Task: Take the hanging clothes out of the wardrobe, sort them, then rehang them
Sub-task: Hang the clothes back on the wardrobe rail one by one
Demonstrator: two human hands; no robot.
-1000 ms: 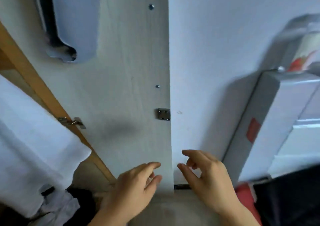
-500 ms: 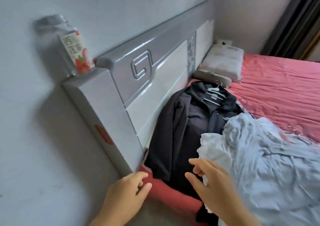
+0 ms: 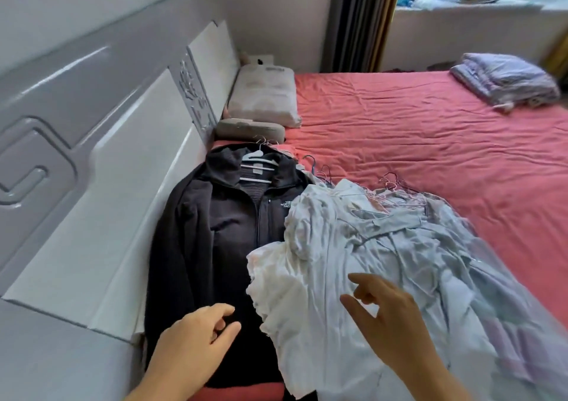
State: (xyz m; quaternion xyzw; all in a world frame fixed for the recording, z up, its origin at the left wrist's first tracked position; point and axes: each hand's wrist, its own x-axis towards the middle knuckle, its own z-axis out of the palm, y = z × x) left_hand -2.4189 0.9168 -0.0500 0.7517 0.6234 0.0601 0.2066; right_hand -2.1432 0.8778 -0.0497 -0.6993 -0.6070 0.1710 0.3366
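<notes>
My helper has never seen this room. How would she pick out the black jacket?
Start at the grey headboard along the red bed. The black jacket lies beside it on a white hanger, the only dark garment next to the pale clothes pile.

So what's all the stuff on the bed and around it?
black jacket: one, black, on a pale hanger, beside the headboard
pile of clothes: one heap, white and pale blue, right of the jacket, partly over it
wire hangers: several, at the top of the pile
pillows: two, pale, by the headboard
folded blanket: one, lilac, far corner
bed sheet: one, red
headboard: one, grey and white
hands: left over the jacket, right over the pile, both empty
</notes>
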